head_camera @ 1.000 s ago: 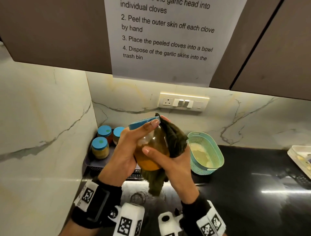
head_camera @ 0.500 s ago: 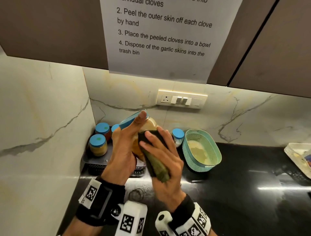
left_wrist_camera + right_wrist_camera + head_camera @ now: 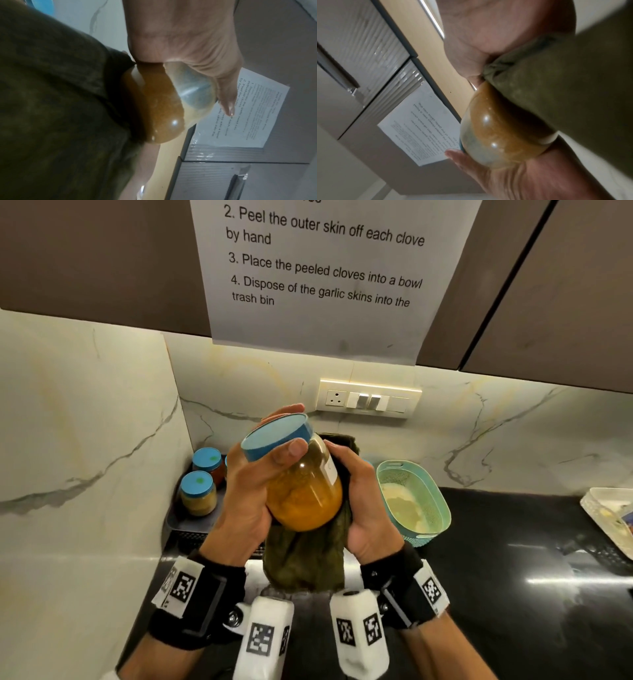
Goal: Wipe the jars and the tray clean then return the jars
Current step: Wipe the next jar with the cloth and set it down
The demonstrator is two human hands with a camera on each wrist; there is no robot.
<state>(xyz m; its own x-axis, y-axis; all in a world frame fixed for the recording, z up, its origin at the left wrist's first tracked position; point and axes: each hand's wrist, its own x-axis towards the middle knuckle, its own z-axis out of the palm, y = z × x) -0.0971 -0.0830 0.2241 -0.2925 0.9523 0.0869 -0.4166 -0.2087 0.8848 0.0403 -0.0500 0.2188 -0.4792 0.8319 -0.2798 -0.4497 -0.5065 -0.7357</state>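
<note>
I am looking down on the black bench [image 3: 513, 559], which runs into a marble corner at its far left. Taped to the cabinet above is a printed sheet [image 3: 325, 268] of garlic-peeling steps. At the bench's back edge, near the middle, sits a teal perforated basket [image 3: 421, 501], and a white tray [image 3: 613, 515] shows at the far right edge. In the back left corner lies the dark tray [image 3: 191, 525] with two blue-lidded small jars [image 3: 198, 494] standing on it; the rest of the tray is hidden behind my hands. My left hand [image 3: 250, 501] holds the big jar [image 3: 305, 494] up in the air above the front of that tray, tilted so its blue lid [image 3: 274, 440] leans toward me and to the left; the fingers wrap the neck and lid from behind while the thumb presses across the glass just under the lid. The jar is partly filled with orange-yellow powder, and the left wrist view shows its rounded base [image 3: 171, 108] beside my palm. My right hand [image 3: 363, 508] is clamped around a dark olive cloth [image 3: 305, 563], pressing it against the jar's right and back side, with the loose end hanging below the jar. The right wrist view shows the cloth [image 3: 565, 88] lying over the glass [image 3: 496, 135].
</note>
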